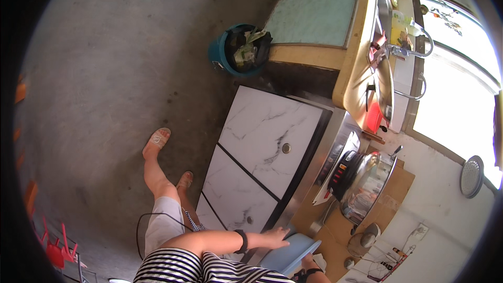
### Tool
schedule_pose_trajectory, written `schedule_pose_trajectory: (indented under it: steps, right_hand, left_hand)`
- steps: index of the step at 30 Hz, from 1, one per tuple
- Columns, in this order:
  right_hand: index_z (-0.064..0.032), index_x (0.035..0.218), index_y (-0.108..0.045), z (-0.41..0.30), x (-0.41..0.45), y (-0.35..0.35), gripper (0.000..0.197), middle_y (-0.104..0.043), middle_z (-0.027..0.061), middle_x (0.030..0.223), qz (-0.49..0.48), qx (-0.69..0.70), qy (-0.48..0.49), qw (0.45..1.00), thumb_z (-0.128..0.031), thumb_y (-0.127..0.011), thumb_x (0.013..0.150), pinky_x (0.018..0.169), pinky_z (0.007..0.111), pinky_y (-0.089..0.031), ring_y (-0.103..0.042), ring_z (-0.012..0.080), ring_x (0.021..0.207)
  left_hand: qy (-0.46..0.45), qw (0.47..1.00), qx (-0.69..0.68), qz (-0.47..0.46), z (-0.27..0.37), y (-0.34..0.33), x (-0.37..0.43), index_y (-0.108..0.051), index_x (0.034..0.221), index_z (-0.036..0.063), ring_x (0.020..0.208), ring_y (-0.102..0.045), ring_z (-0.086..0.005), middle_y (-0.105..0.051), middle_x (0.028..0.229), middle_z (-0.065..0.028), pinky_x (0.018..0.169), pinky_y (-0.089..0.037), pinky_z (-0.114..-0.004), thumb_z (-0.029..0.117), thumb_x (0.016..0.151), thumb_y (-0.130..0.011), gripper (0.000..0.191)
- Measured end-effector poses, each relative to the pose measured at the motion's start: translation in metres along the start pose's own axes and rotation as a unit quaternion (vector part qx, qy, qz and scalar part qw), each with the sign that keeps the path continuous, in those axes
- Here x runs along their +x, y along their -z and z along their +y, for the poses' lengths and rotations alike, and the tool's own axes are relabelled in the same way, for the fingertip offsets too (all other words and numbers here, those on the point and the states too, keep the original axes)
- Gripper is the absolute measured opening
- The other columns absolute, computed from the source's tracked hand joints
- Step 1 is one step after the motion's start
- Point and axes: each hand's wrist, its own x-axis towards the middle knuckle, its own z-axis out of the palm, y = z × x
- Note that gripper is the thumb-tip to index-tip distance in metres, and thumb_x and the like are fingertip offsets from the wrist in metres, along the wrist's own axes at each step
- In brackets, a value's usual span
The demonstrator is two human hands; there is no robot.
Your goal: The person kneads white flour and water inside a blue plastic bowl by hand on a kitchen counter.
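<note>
A light-blue plastic basin [290,252] tilts over the counter edge at the lower right. My left hand [277,237], with a black band at the wrist, reaches across to its near side. The fingers are apart, and whether they press on the basin is unclear. At the opposite rim, my right hand [308,261] is partly covered by the basin and seems to grip it. A dark strap circles the right wrist. The inside of the basin is hidden.
A large shiny metal pot [367,188] stands on a black stove [343,175] beyond the basin. Marble-patterned cabinet doors [271,129] front the counter. A teal bin [222,53] holds scraps. A metal faucet [401,52] rises by the sink; wires and a power strip [397,265] lie near the wall.
</note>
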Motion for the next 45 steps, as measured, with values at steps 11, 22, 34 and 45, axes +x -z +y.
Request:
schedule_pose_trajectory:
  steps: [11,22,34,45]
  right_hand:
    - [-0.0052,0.112,-0.054,-0.013,-0.030,0.024,0.038,-0.059,0.0101,0.099,0.068,0.018,-0.111,0.991,-0.035,-0.049,0.088,0.071,0.036,-0.045,-0.057,0.0239,0.088]
    - [-0.0052,0.112,-0.054,-0.008,-0.063,0.052,0.039,-0.060,0.0098,0.100,0.123,0.048,-0.202,0.970,-0.035,-0.049,0.088,0.071,0.036,-0.046,-0.057,0.0237,0.088]
    - [-0.0052,0.112,-0.055,0.005,-0.083,0.065,0.039,-0.060,0.0095,0.101,0.127,0.070,-0.249,0.958,-0.035,-0.050,0.088,0.070,0.036,-0.046,-0.058,0.0235,0.089]
    - [-0.0052,0.112,-0.055,0.106,-0.047,0.071,0.039,-0.061,0.0092,0.101,0.048,0.155,-0.164,0.973,-0.036,-0.050,0.087,0.069,0.036,-0.046,-0.058,0.0233,0.090]
  left_hand:
    - [-0.045,0.988,-0.135,0.053,-0.037,0.044,-0.023,-0.045,0.124,0.0038,0.091,-0.056,-0.0324,-0.057,0.095,-0.0172,0.077,-0.045,-0.039,0.033,0.082,-0.054,0.052]
    - [0.071,0.971,-0.205,-0.099,-0.180,0.044,-0.008,-0.047,0.124,0.0084,0.064,-0.060,-0.0189,-0.063,0.086,-0.0107,0.062,-0.049,-0.031,0.031,0.084,-0.053,0.046]
    - [0.260,0.901,-0.347,-0.009,-0.236,0.113,-0.010,-0.045,0.124,0.0018,0.062,-0.057,-0.0127,-0.060,0.083,-0.0085,0.053,-0.049,-0.024,0.022,0.085,-0.056,0.046]
    - [0.319,0.842,-0.395,0.182,-0.243,0.143,-0.058,-0.037,0.130,0.0070,0.059,-0.049,-0.0102,-0.057,0.089,-0.0052,0.048,-0.044,-0.024,0.018,0.085,-0.053,0.049]
